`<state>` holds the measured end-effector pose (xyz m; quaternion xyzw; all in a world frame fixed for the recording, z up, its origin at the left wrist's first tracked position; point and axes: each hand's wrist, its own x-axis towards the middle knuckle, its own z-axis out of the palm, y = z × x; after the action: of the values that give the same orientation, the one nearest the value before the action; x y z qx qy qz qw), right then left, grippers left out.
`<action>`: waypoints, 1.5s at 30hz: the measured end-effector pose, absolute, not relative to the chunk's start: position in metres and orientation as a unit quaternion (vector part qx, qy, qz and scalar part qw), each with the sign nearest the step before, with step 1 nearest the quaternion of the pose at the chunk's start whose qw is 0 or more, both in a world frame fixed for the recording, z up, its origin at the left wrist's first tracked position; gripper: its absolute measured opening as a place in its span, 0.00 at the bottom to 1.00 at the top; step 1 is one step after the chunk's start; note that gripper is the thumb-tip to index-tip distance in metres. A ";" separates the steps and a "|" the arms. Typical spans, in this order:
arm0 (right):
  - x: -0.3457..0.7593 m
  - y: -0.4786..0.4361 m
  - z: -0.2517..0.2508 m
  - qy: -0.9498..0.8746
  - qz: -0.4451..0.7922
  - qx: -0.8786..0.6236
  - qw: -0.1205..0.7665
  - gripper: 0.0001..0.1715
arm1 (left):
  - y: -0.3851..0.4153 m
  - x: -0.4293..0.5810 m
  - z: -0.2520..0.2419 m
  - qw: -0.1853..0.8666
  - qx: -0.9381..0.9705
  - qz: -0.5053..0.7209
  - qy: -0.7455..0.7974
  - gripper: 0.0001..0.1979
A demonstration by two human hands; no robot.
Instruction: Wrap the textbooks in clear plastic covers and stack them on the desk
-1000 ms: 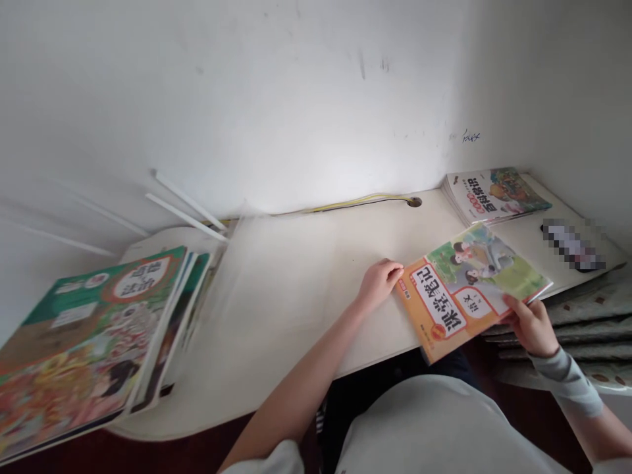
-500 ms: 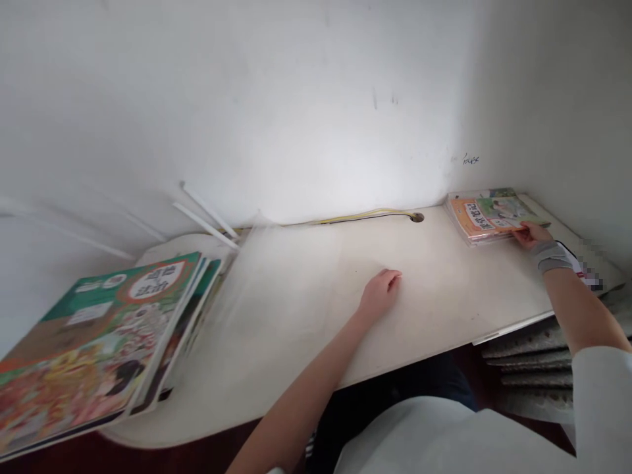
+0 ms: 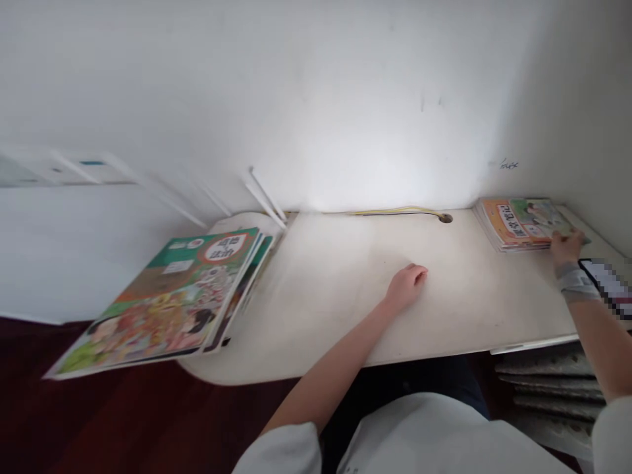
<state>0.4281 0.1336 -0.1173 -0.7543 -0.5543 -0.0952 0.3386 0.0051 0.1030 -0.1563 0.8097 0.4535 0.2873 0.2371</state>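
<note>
My left hand (image 3: 407,286) rests on the white desk (image 3: 326,316), its fingers curled in with nothing seen in them. At the right end of the desk lies a small stack of books, topped by an orange-and-green book (image 3: 521,222). My right hand (image 3: 565,247), with a grey band at the wrist, grips the near right corner of this top book; part of the fingers is hidden. On the left lies a pile of larger picture-covered books (image 3: 182,289), the top one green and brown with a round white title patch. It overhangs the desk edge.
Yellow and black cables (image 3: 399,211) run along the wall to a round hole (image 3: 445,218) in the desk. White rods (image 3: 266,197) stand behind the left pile. A blurred-out flat item (image 3: 609,286) lies by my right wrist. Patterned folded material (image 3: 553,382) sits under the desk.
The view has swung left, so the desk and books appear further right and more floor shows. My right hand has shifted slightly at the small stack's corner; my left hand stays on the desk.
</note>
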 end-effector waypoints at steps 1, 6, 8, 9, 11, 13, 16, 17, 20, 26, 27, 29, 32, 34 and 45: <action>0.409 0.132 -0.128 -0.568 -0.075 -0.747 0.337 0.31 | 0.103 0.005 -0.155 0.230 0.811 0.283 0.457 0.11; 0.279 0.114 -0.173 -0.782 0.022 -0.583 0.221 0.33 | 0.106 -0.017 -0.134 0.142 0.816 0.250 0.502 0.15; 0.238 0.107 -0.177 -0.822 -0.018 -0.554 0.131 0.30 | 0.107 -0.038 -0.123 0.062 0.796 0.190 0.572 0.21; 0.224 0.105 -0.176 -0.825 -0.038 -0.555 0.098 0.29 | 0.107 -0.050 -0.118 0.031 0.772 0.148 0.618 0.24; 0.208 0.103 -0.174 -0.815 -0.066 -0.573 0.063 0.29 | 0.105 -0.074 -0.113 0.016 0.711 0.065 0.700 0.30; 0.205 0.104 -0.173 -0.811 -0.077 -0.577 0.057 0.30 | 0.099 -0.093 -0.113 0.038 0.672 0.018 0.739 0.30; 0.208 0.104 -0.175 -0.811 -0.084 -0.574 0.073 0.30 | 0.086 -0.106 -0.116 0.058 0.674 0.011 0.736 0.23; 0.208 0.104 -0.176 -0.811 -0.085 -0.573 0.078 0.30 | 0.082 -0.107 -0.117 0.058 0.680 0.016 0.731 0.21; 0.210 0.104 -0.178 -0.812 -0.083 -0.572 0.085 0.29 | 0.075 -0.107 -0.115 0.065 0.692 0.030 0.718 0.17; 0.208 0.104 -0.177 -0.809 -0.059 -0.575 0.105 0.28 | 0.079 -0.104 -0.097 0.088 0.699 0.085 0.705 0.12; 0.202 0.100 -0.176 -0.809 -0.051 -0.572 0.125 0.29 | 0.079 -0.099 -0.093 0.090 0.703 0.098 0.699 0.12; 0.183 0.088 -0.172 -0.815 -0.028 -0.547 0.187 0.35 | 0.077 -0.085 -0.084 0.121 0.706 0.161 0.679 0.12; 0.142 0.059 -0.158 -0.832 0.015 -0.470 0.295 0.51 | 0.064 -0.056 -0.066 0.287 0.665 0.378 0.576 0.11; 0.117 0.041 -0.145 -0.810 0.032 -0.450 0.374 0.56 | 0.050 -0.040 -0.051 0.415 0.584 0.518 0.467 0.12; 0.148 0.016 -0.100 -0.739 -0.143 -0.529 0.391 0.37 | 0.033 -0.087 -0.050 0.347 0.459 0.652 0.494 0.18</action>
<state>0.1477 0.0158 -0.1003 -0.5291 -0.7394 -0.1428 0.3910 -0.0866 0.0333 -0.0500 0.4587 0.4938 0.6524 0.3466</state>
